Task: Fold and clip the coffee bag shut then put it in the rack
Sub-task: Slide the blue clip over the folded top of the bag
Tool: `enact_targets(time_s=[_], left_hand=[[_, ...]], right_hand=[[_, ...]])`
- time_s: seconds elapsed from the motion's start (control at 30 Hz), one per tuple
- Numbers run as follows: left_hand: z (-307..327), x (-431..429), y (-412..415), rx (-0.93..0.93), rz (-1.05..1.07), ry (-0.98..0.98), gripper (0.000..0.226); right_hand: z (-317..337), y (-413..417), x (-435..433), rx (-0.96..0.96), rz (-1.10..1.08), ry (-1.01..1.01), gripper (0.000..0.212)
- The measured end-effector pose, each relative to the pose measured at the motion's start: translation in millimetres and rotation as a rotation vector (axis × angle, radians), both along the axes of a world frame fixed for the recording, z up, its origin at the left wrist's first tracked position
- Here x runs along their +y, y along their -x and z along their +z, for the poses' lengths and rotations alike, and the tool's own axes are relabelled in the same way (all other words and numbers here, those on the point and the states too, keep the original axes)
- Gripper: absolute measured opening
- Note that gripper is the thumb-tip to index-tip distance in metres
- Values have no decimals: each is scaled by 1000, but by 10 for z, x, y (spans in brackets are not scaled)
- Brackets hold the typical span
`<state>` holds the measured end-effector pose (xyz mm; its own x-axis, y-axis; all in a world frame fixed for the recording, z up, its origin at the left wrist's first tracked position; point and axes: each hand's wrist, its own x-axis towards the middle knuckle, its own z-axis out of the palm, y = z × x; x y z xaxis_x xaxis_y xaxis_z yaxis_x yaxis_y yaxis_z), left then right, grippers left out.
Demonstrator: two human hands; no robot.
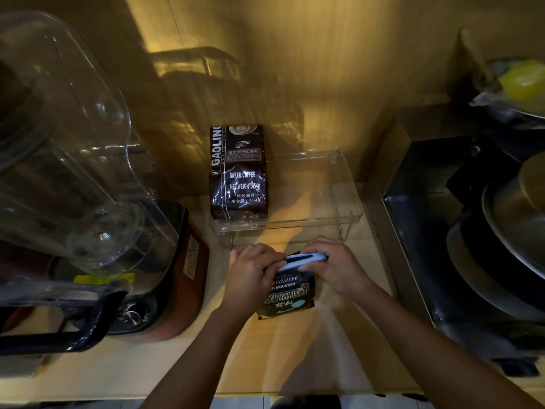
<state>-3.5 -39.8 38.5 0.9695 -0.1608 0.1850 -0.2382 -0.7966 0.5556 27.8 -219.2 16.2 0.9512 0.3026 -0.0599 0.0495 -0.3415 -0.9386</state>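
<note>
A small black coffee bag [287,296] with gold and white lettering stands on the wooden counter in front of me. A long pale clip [305,258] lies across its folded top. My left hand [252,276] grips the left end of the bag's top. My right hand [333,265] presses the clip's right end. Just behind stands a clear acrylic rack [345,187], with a larger dark brown coffee bag [239,172] upright in its left part.
A blender [88,178] with a clear jug and red base fills the left side. A steel sink [436,246] holding pots and lids lies to the right. A wooden wall runs behind the rack. The rack's right part holds nothing.
</note>
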Motion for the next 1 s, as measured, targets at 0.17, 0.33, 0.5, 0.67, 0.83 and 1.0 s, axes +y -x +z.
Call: enact_targets(time_s=[0.17,0.33,0.5,0.67,0.83,1.0], left_hand=[[8,-94,-21,-52,4,-89,7],[-27,-118,-15,-30,26,-54,9],[-2,-143,-19,-17,19,-17,9],[-1,-174,10,11,65,9,11],[11,-189,25,45,96,19,11],[46,-215,30,63,98,12,11]], right_hand=[[-27,56,-42,42,-60,0,33],[-21,109,-77,77,-148,-118,35],[-22,99,-82,76,-137,-126,26],[-31,106,47,79,-161,-152,24],[-31,107,54,91,-130,-134,24],[-58,137,77,145,-147,-208,23]])
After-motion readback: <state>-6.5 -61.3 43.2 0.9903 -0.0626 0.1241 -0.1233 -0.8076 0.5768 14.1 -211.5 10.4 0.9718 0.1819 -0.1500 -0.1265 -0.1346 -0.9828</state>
